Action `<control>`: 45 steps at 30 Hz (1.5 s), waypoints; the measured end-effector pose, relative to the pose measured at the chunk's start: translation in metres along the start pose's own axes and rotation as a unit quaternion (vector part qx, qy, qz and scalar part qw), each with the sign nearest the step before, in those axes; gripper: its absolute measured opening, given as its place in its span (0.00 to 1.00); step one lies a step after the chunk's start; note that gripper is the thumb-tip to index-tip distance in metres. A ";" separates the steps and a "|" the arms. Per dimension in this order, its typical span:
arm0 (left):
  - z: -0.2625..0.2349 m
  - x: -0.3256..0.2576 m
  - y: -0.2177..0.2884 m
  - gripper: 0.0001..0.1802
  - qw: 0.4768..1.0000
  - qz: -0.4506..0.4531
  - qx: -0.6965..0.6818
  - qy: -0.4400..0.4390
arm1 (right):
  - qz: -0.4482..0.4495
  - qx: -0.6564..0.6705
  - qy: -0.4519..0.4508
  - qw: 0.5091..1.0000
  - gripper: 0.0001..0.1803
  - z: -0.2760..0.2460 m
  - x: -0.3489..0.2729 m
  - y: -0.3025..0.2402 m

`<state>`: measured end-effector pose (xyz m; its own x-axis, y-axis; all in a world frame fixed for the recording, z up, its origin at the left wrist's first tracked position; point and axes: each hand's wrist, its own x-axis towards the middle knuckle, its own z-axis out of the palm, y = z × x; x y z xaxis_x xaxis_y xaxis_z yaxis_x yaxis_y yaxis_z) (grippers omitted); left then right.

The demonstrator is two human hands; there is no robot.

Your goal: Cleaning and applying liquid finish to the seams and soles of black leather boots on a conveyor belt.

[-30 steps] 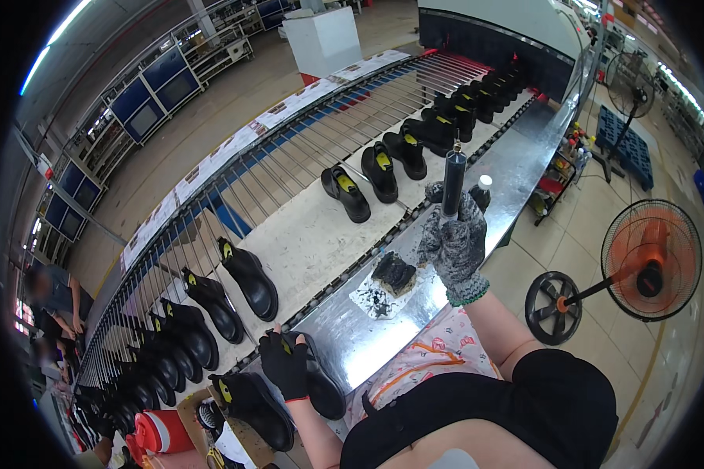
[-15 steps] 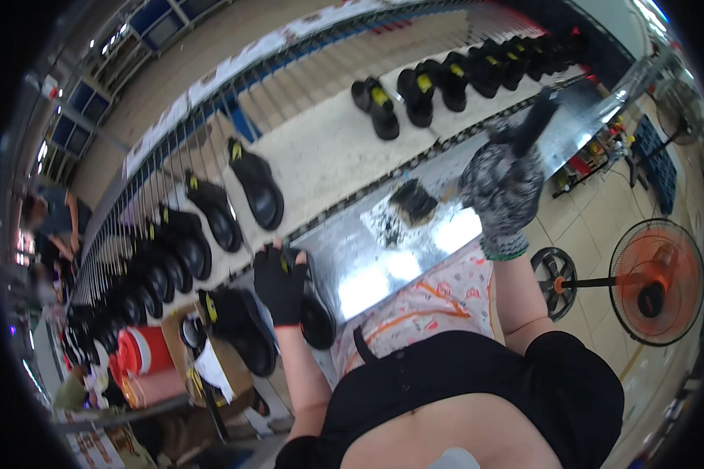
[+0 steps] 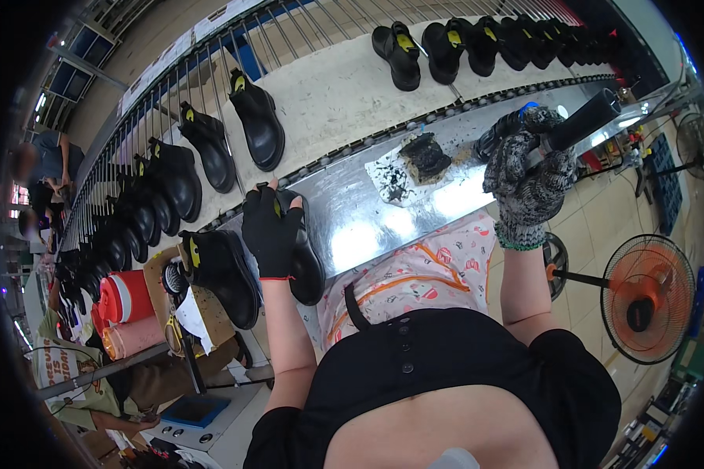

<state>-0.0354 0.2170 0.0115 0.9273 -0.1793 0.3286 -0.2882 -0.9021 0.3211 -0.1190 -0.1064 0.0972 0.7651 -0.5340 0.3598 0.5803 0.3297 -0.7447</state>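
My left hand (image 3: 272,234), in a black fingerless glove with an orange cuff, grips the upper of a black ankle boot (image 3: 308,262) at the bench's near edge. The boot's toe points toward me. My right hand (image 3: 530,176), in a grey-black knitted glove, is closed round a black cylindrical tool (image 3: 587,121) that tilts up to the right. What kind of tool it is does not show. Beside that hand a dark object (image 3: 494,139) is partly hidden. A blackened pad (image 3: 425,158) lies on a stained white sheet (image 3: 386,181) on the metal bench.
Beyond the metal bench (image 3: 344,227) runs a pale conveyor belt (image 3: 321,94) with rows of black boots (image 3: 256,123) at left and right. Another boot (image 3: 225,273) stands left of my hand, near a cardboard box (image 3: 210,309) and a red jug (image 3: 129,297). An orange fan (image 3: 648,301) stands right.
The whole view has shifted, and the belt and bench sit higher in it. The black tool in my right hand now leans further right. My left hand keeps hold of the boot.
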 end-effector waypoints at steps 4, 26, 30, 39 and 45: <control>-0.002 0.000 0.000 0.29 1.000 -0.005 -0.006 -0.012 | -0.029 -0.070 0.076 0.994 0.21 -0.012 -0.011 0.029; -0.003 -0.003 -0.001 0.28 1.000 0.007 -0.024 -0.002 | -0.006 -0.265 0.049 0.963 0.25 -0.006 -0.014 0.037; -0.009 -0.001 0.006 0.28 0.998 0.003 -0.044 0.048 | -0.023 -0.168 0.026 0.985 0.26 0.020 0.001 0.031; -0.160 0.031 0.085 0.19 0.698 0.328 -0.617 0.157 | -0.048 -0.181 0.052 0.981 0.25 0.018 0.006 0.038; -0.224 -0.006 0.091 0.27 0.720 0.257 -0.591 0.259 | -0.060 -0.281 0.072 0.955 0.24 0.004 0.009 0.049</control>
<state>-0.1207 0.2234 0.2375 0.5005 0.0762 0.8624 -0.8470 0.2489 0.4697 -0.0823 -0.0915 0.0663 0.6327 -0.6573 0.4094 0.3888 -0.1876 -0.9020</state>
